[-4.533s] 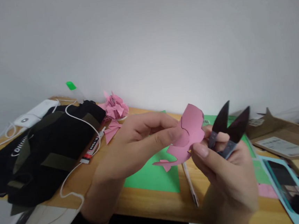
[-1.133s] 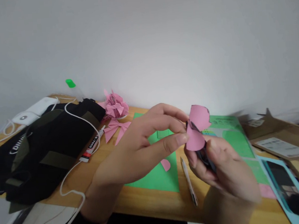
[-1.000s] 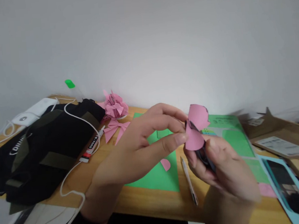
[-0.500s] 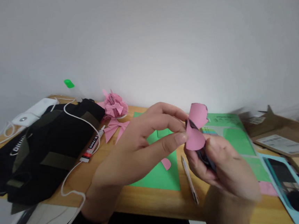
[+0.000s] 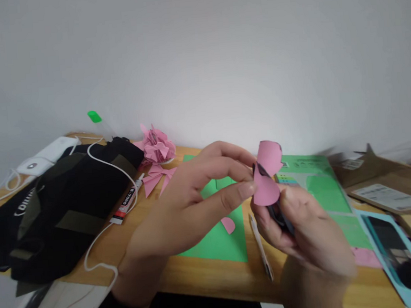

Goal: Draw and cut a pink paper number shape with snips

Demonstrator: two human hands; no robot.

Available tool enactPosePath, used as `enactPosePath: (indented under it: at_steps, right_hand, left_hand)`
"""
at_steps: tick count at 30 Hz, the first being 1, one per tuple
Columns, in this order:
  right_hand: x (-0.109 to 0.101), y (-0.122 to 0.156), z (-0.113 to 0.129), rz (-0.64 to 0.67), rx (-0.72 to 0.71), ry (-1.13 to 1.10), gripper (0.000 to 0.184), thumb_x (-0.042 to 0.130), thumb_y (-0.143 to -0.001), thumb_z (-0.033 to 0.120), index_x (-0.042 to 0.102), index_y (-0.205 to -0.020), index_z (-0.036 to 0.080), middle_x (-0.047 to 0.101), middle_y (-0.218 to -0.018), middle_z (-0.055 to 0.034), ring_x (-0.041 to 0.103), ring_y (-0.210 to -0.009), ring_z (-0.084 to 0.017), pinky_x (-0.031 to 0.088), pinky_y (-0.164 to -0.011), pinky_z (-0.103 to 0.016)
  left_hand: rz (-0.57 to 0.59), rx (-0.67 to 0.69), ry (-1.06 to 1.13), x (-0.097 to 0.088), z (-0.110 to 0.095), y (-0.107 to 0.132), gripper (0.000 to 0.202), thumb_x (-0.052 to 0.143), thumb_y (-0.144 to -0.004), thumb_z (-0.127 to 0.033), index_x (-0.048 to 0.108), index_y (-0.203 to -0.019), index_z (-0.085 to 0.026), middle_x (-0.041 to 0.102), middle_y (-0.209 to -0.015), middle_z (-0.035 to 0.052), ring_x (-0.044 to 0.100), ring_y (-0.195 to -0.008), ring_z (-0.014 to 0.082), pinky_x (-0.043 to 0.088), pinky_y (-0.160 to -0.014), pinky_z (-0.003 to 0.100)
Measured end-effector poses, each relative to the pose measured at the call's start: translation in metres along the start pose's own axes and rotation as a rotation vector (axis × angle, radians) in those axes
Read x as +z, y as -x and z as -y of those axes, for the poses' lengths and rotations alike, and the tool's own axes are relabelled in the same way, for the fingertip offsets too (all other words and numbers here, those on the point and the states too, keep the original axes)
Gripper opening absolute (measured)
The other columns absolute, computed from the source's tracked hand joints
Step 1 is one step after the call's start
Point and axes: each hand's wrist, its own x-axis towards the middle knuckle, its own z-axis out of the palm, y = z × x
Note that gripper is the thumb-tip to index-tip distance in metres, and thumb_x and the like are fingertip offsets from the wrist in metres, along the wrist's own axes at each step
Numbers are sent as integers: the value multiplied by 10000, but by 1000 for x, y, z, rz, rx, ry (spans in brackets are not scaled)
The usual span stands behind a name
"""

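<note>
My left hand [image 5: 191, 200] pinches the left edge of a curled pink paper piece [image 5: 266, 189] between thumb and fingers. The paper has rounded lobes and dark lines along its edge, and bends at the middle. Just right of it, my right hand [image 5: 305, 226] is closed around a dark tool [image 5: 283, 219] that looks like scissors. A dark part of the tool shows against the paper's fold; my fingers hide much of the rest. Below the hands, a small pink scrap [image 5: 228, 225] lies on a green sheet [image 5: 217, 253]. A pen [image 5: 261, 247] lies beside that sheet.
Pink paper bows [image 5: 156, 177] and a pink paper flower [image 5: 157, 144] sit near the wall. At left are a glue tube [image 5: 127, 204], a black bag [image 5: 62, 200] and a white cable [image 5: 100, 264]. A phone [image 5: 397, 252] and a cardboard box [image 5: 384, 181] are at right.
The pink paper and my right hand with the dark tool have shifted slightly left. My left hand keeps its pinch on the paper, almost still.
</note>
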Motion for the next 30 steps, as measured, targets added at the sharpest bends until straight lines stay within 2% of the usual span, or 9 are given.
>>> enactPosePath:
  at_steps: [3, 7, 15, 24, 30]
  right_hand:
    - [-1, 1, -1, -1, 1, 14, 472, 463, -1003, 581, 573, -760, 191, 365, -476, 78, 195, -380, -59, 152, -351, -195]
    - [0, 1, 0, -18, 23, 31, 487, 466, -995, 593, 564, -741, 189, 362, -481, 76, 193, -385, -59, 146, -352, -198]
    - [0, -1, 2, -18, 15, 28, 485, 498, -983, 593, 552, -719, 189, 342, -486, 81, 178, -385, -51, 138, -339, -188]
    - [0, -2, 1, -7, 3, -14, 449, 497, -1007, 537, 573, -743, 182, 346, -484, 81, 196, -400, -49, 148, -368, -189]
    - [2, -2, 3, -16, 8, -15, 438, 549, -981, 544, 571, -732, 184, 348, -482, 83, 192, -395, -47, 159, -367, -192]
  left_hand:
    - [-11, -13, -3, 0, -1, 0, 141, 656, -937, -265, 722, -832, -197, 664, -1118, 62, 668, -998, 190, 617, -801, 301]
    - [-3, -14, 0, 0, -2, 0, 142, 656, -933, -261, 718, -824, -196, 663, -1104, 51, 678, -895, 162, 614, -835, 330]
    - [6, 1, 27, 0, -1, -1, 134, 639, -936, -214, 727, -841, -175, 646, -1072, 28, 668, -888, 118, 575, -955, 304]
    - [-4, -7, 37, 2, -2, -1, 138, 658, -930, -232, 713, -814, -181, 648, -1070, 37, 663, -869, 127, 599, -740, 241]
    - [-19, -9, -3, 1, 0, 0, 114, 694, -914, -277, 729, -829, -208, 665, -1109, 49, 665, -987, 194, 606, -787, 299]
